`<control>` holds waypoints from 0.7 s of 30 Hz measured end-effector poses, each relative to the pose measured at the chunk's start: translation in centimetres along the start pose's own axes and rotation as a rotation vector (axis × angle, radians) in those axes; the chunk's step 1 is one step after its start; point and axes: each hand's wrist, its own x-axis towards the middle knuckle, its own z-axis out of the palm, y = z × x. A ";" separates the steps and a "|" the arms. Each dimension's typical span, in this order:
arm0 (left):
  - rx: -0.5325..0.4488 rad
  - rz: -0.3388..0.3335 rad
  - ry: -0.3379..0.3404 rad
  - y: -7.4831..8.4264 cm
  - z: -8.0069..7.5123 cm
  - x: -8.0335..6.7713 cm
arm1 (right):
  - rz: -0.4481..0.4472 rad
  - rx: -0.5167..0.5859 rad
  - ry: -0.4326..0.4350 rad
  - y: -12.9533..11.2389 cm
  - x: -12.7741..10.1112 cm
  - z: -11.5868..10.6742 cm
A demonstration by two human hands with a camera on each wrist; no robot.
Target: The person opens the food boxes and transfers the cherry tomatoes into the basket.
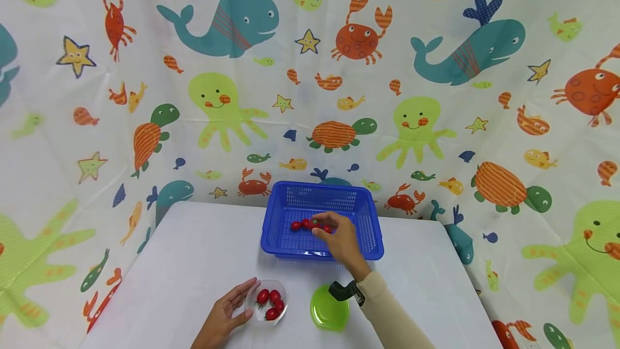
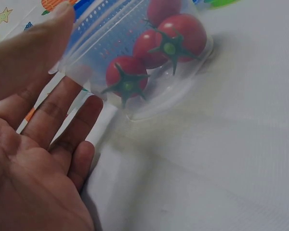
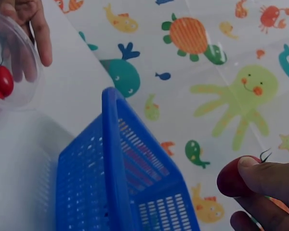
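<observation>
My left hand (image 1: 224,314) holds the left side of a clear plastic bowl (image 2: 192,89), thumb and fingers spread about its wall. Several red cherry tomatoes (image 1: 263,296) with green stems lie in this bowl, which stands on the table. Over the blue basket, my right hand (image 1: 340,236) pinches one cherry tomato (image 3: 233,178) between thumb and fingers. More cherry tomatoes (image 1: 296,225) lie on the basket floor beneath that hand, partly hidden by it.
The blue perforated basket (image 1: 273,225) stands at the back of the white table (image 1: 203,252). A green lid (image 1: 329,311) lies right of the bowl, beside my right forearm. Behind the table hangs a curtain (image 1: 300,79) printed with sea animals.
</observation>
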 end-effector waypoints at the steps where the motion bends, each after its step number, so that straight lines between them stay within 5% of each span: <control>1: 0.000 -0.002 0.002 0.0 0.0 0.0 | 0.000 -0.007 0.005 0.1 0.2 -0.1; 21: -0.008 -0.003 0.007 -0.1 0.0 0.1 | 0.096 -0.054 0.061 2.7 2.9 -2.1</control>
